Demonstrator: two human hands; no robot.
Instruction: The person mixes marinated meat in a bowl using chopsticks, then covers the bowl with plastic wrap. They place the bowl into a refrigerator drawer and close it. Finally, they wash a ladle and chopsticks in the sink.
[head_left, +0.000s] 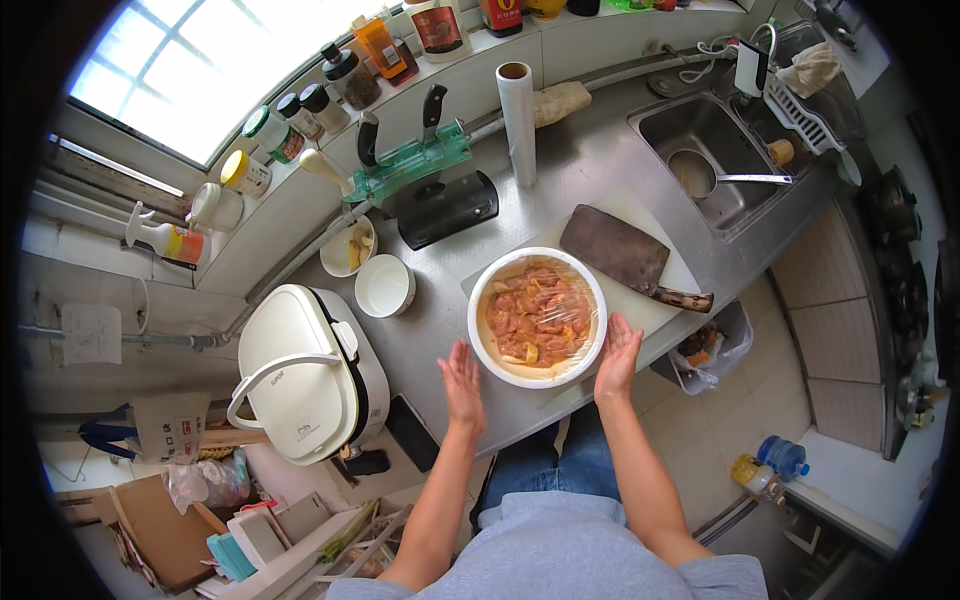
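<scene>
A white bowl (600, 319) of raw marinated meat pieces (536, 315) stands in front of me, partly over a white cutting board (637, 225). Clear plastic wrap (574, 296) is stretched across its top, with shiny creases on the right. To the bowl's lower left, my left hand (461, 390) is held flat with the palm up and nothing in it, a small gap from the rim. My right hand (619, 356) is likewise flat and empty, close by the rim on the right; whether it touches is unclear. Behind that hand, a cleaver (619, 251) lies on the board.
A white rice cooker (300, 375) and two small bowls (385, 285) are on the left. Farther back are a knife rack (412, 161) and an upright roll of plastic wrap (517, 124). A sink (709, 150) holding a saucepan (694, 174) is at right, a bin (712, 349) below the counter.
</scene>
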